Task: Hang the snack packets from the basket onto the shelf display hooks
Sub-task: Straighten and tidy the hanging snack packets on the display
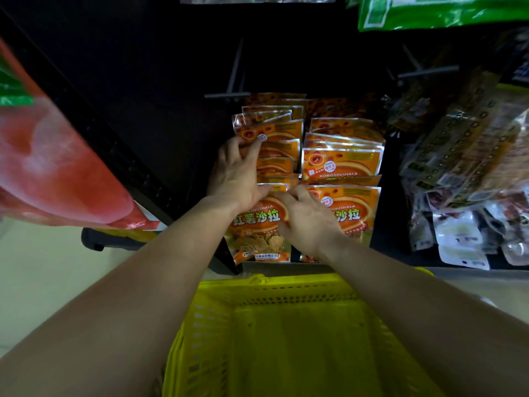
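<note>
Two rows of orange snack packets hang against the dark shelf back, a left row [272, 133] and a right row [342, 161]. My left hand [237, 173] lies on the left row with fingers spread, fingertips on a packet near its top. My right hand [306, 216] pinches the top edge of the front left packet [257, 233], whose clear window shows chips. The yellow plastic basket [223, 325] sits below my forearms; no packet shows inside it. Bare display hooks [236, 73] stick out above the left row.
A large red bag [57, 167] hangs close at the left. Green packets [440, 10] hang at the top right, and brown and clear packets [469, 156] fill the right side. Another bare hook [426, 71] juts out at upper right. Pale floor lies at lower left.
</note>
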Action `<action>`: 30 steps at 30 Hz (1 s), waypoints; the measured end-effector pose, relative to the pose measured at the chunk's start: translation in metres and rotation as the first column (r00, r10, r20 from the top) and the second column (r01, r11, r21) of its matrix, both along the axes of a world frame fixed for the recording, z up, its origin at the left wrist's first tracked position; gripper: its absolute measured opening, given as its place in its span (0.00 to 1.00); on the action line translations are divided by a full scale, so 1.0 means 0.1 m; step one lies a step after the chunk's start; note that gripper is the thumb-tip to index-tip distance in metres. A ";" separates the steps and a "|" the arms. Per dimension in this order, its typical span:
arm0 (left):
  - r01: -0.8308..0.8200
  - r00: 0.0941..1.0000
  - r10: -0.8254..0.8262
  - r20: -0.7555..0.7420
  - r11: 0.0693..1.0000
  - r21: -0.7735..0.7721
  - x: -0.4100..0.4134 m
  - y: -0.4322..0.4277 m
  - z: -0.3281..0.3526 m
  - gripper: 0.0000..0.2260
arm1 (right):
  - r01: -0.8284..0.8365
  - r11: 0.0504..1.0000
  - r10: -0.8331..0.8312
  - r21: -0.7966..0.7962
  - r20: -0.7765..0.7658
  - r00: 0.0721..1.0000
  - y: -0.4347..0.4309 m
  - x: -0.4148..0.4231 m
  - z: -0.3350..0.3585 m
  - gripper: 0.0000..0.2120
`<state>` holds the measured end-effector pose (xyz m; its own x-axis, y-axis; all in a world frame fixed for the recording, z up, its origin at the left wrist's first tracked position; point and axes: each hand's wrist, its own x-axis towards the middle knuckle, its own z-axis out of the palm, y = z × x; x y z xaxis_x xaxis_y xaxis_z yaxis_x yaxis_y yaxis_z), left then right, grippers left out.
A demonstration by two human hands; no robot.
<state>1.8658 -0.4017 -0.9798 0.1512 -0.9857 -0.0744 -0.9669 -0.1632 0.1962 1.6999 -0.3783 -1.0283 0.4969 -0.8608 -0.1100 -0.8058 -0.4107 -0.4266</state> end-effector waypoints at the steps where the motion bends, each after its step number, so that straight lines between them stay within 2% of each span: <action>1: -0.007 1.000 0.006 -0.017 1.000 -0.025 0.00 -0.01 0.03 0.42 | 0.002 1.000 -0.002 -0.018 0.009 1.000 -0.02 -0.02 0.03 0.29; 6: -0.026 0.996 0.015 -0.085 0.991 -0.129 0.00 -0.09 0.14 0.31 | 0.039 0.989 -0.027 -0.139 0.090 0.996 -0.15 -0.11 0.23 0.25; 8: -0.049 0.992 0.029 -0.127 0.986 -0.160 -0.03 -0.17 0.15 0.27 | 0.060 0.978 -0.043 -0.201 0.091 0.995 -0.23 -0.14 0.30 0.27; 13: -0.136 0.969 0.079 -0.234 0.962 -0.236 -0.08 -0.53 0.11 0.20 | 0.024 0.974 -0.038 -0.226 -0.057 0.998 -0.43 -0.12 0.34 0.54; 16: -0.174 0.968 0.116 -0.221 0.948 -0.266 -0.08 -0.81 0.11 0.18 | -0.039 0.972 0.012 -0.231 -0.119 0.993 -0.54 -0.05 0.27 0.61; 20: -0.197 0.959 0.150 -0.239 0.963 -0.186 -0.07 -1.10 0.12 0.16 | -0.116 0.962 0.073 -0.246 -0.175 0.982 -0.70 0.09 0.18 0.64; 23: -0.183 0.957 0.148 -0.248 0.975 -0.123 -0.06 -1.17 0.05 0.12 | -0.117 0.974 0.079 -0.196 -0.194 0.978 -0.76 0.13 0.11 0.63; 30: -0.135 0.962 0.077 -0.260 0.968 -0.212 -0.05 -1.07 -0.15 0.06 | -0.130 0.971 0.092 -0.198 -0.191 0.977 -0.73 0.08 0.06 0.59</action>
<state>1.8604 -0.5089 -0.9945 0.2608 -0.9603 0.0996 -0.8624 -0.1853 0.4711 1.7082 -0.4509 -1.0220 0.5790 -0.8148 -0.0299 -0.8057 -0.5661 -0.1743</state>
